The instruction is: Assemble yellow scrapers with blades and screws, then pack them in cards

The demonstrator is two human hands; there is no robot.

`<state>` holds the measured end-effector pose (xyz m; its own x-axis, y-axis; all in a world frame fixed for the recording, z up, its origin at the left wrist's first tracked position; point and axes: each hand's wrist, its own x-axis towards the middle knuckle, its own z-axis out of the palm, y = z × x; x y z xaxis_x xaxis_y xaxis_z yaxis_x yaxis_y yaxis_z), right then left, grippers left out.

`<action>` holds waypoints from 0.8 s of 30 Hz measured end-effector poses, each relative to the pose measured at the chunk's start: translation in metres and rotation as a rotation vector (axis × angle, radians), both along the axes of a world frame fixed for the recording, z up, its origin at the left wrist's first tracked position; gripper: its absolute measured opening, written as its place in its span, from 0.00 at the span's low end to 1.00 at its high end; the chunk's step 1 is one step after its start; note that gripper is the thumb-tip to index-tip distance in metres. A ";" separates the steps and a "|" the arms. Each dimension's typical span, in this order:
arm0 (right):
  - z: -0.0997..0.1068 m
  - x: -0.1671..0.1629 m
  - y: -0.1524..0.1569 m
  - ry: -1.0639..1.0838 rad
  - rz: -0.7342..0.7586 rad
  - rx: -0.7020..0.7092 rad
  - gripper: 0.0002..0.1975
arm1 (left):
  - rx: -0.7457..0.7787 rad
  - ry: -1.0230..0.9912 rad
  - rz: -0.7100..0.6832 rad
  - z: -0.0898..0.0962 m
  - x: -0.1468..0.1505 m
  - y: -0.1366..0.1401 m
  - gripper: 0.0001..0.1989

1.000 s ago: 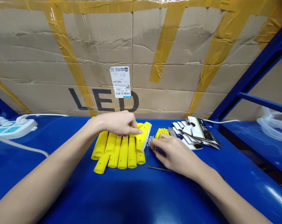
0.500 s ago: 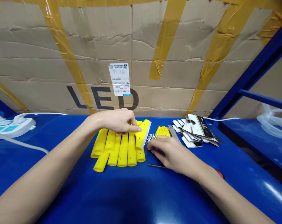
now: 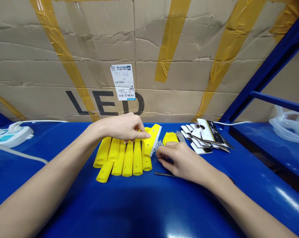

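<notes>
My left hand pinches a yellow scraper head between thumb and fingers. A pale metal blade runs along its right edge, and two small holes show in its face. Beneath that hand lie several yellow tube handles, side by side. My right hand is low at the edge of a small pile of screws, its thumb and fingertips together; whatever is between them is too small to make out. Below it lies a thin dark rod, partly covered by the hand. Beyond are stacked yellow pieces and grey metal strips.
Black-and-white cardboard sleeves are heaped at the right. A white power strip with cords sits at the left. A large taped carton stands behind the blue table; a blue frame post slants up at the right.
The view has shifted slightly, so everything appears a little farther left. Both hands keep nearly the same pose, the left still pinching the scraper head and the right still at the screws.
</notes>
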<state>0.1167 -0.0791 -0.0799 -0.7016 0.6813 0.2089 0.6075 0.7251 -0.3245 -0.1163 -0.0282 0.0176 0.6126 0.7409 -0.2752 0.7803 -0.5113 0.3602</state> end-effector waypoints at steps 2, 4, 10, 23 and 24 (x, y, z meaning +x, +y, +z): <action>0.000 0.000 -0.001 -0.018 0.009 0.020 0.06 | 0.008 -0.013 -0.001 -0.001 0.000 0.000 0.26; 0.000 0.001 0.000 -0.034 0.019 0.045 0.07 | 0.011 -0.027 0.003 -0.001 0.000 0.000 0.24; 0.005 0.002 0.001 0.175 0.037 0.183 0.07 | 0.017 -0.034 -0.012 -0.003 0.001 0.001 0.24; 0.009 -0.009 -0.009 0.218 0.165 0.828 0.11 | -0.055 -0.081 -0.053 -0.005 0.010 -0.004 0.22; 0.012 -0.009 -0.010 0.173 0.173 0.853 0.12 | -0.062 -0.082 -0.052 -0.005 0.010 -0.003 0.22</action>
<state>0.1078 -0.0890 -0.0679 -0.6918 0.1327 0.7098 0.4598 0.8389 0.2913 -0.1067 -0.0317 0.0131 0.6720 0.6908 -0.2668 0.7199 -0.5249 0.4540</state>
